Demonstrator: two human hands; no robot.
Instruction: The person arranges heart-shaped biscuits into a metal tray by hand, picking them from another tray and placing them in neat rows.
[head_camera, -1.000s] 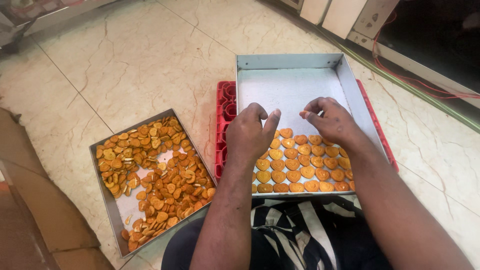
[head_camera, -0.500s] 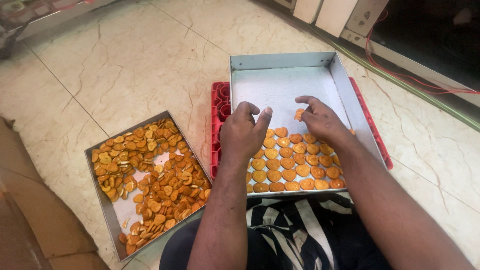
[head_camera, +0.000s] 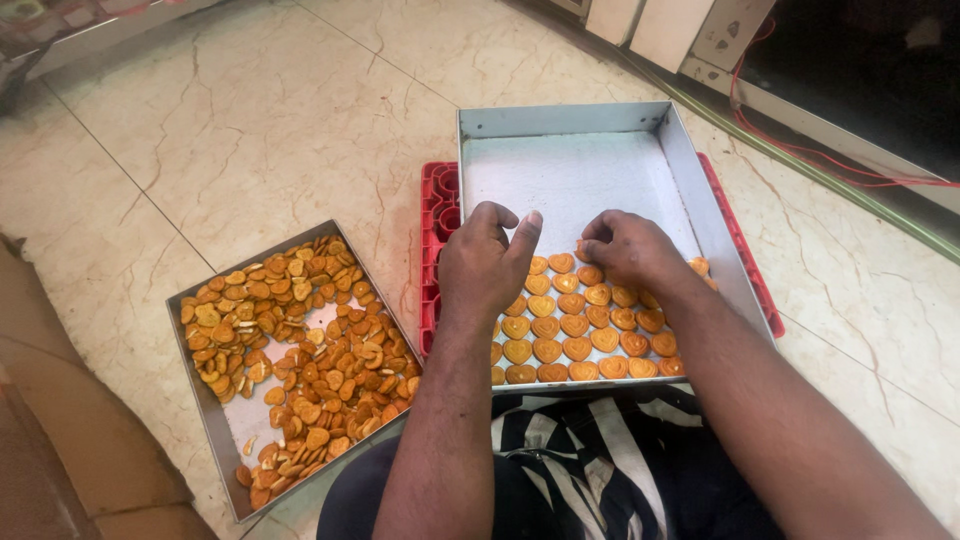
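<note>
A metal tray (head_camera: 580, 122) rests on a red crate (head_camera: 436, 215) in front of me. Rows of orange heart-shaped biscuits (head_camera: 575, 335) fill its near part. Over the back rows hovers my left hand (head_camera: 484, 265), fingers curled and thumb raised; whether it holds a biscuit I cannot tell. Beside it, my right hand (head_camera: 625, 248) is on the tray too, its fingertips pinched down at the biscuits of the farthest row. A second metal tray (head_camera: 199, 405) lies on the floor to my left with a loose heap of the same biscuits (head_camera: 300, 340).
Pale marble floor tiles (head_camera: 260, 110) surround the trays. A red cable (head_camera: 850, 165) runs along the dark edge at the back right. My lap in striped black-and-white cloth (head_camera: 590, 460) sits under the near tray edge. Brown cardboard (head_camera: 60, 440) lies at the left.
Both hands have drawn nearer together over the back row of biscuits. The right hand has come down from the bare tray area onto the row.
</note>
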